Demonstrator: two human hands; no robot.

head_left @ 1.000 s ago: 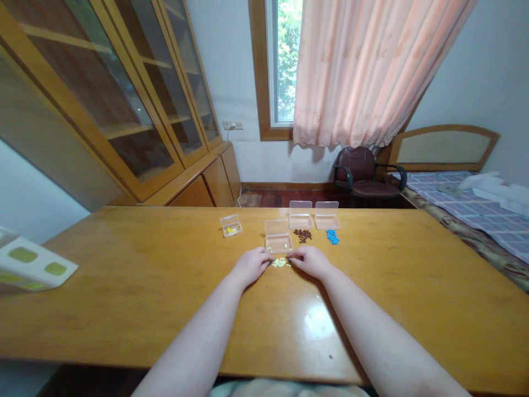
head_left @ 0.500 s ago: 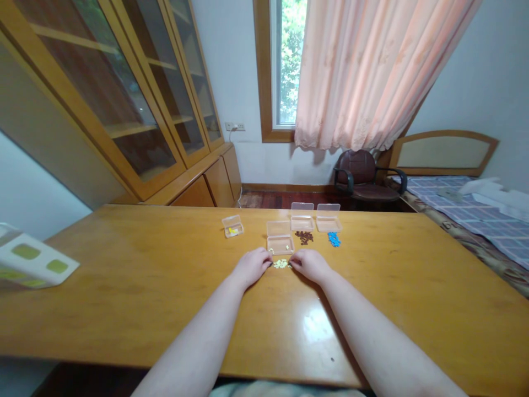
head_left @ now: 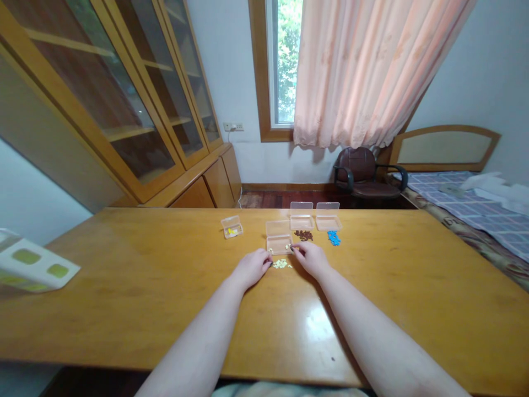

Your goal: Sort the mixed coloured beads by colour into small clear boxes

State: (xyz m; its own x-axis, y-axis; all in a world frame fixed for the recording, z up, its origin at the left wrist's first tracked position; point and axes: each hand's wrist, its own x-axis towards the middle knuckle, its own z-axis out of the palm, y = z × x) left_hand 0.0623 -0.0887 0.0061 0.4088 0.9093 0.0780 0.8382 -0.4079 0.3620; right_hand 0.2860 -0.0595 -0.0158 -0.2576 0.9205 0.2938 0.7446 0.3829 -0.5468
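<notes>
A small heap of pale yellow pieces point(head_left: 281, 264) lies on the table in front of an open clear plastic box point(head_left: 279, 244). A few of the same pieces sit inside that box near its left and right front corners. My left hand point(head_left: 253, 267) rests at the heap's left side, fingertips pressed together; whatever they hold is too small to make out. At the box's front right corner, my right hand point(head_left: 311, 257) has its thumb and finger pinched on what looks like a small pale yellow piece.
Behind stand two more open clear boxes point(head_left: 302, 222), with brown pieces point(head_left: 304, 235) and blue pieces point(head_left: 334, 238) heaped before them. A smaller open box point(head_left: 232, 229) holds yellow and white bits. A white carton point(head_left: 37, 263) stands at the table's left.
My right hand has moved from the right side of the pale yellow heap forward to the box's front right corner. My left hand has stayed beside the heap.
</notes>
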